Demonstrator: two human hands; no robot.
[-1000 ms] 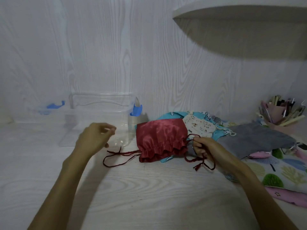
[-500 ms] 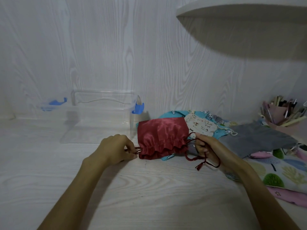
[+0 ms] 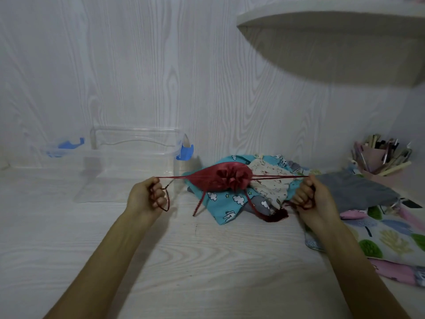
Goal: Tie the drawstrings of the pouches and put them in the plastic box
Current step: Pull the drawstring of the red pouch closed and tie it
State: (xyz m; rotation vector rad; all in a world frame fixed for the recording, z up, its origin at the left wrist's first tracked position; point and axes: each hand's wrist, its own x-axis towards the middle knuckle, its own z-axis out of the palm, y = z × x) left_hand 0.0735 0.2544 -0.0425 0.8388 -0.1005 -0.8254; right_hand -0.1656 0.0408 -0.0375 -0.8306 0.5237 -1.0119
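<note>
A dark red satin pouch [image 3: 207, 178] hangs just above the table between my hands, its mouth gathered into a tight ruffle. My left hand [image 3: 146, 194] grips the left red drawstring [image 3: 171, 177], and my right hand [image 3: 314, 196] grips the right red drawstring [image 3: 278, 177]. Both cords are pulled taut sideways. Loose cord ends and a tassel [image 3: 276, 216] dangle below. The clear plastic box [image 3: 133, 153] with blue latches stands open at the back left, behind my left hand.
Other pouches lie under and right of the red one: a blue cloud-print pouch [image 3: 226, 201], a cream cartoon pouch [image 3: 269, 178], a grey pouch [image 3: 354, 192] and a tree-print pouch [image 3: 388, 238]. A pink pen holder [image 3: 377, 157] stands far right. A shelf [image 3: 333, 21] overhangs.
My left hand took hold of the left cord, and both hands pulled apart. The pouch lifted off the table and its mouth cinched into a ruffle.
</note>
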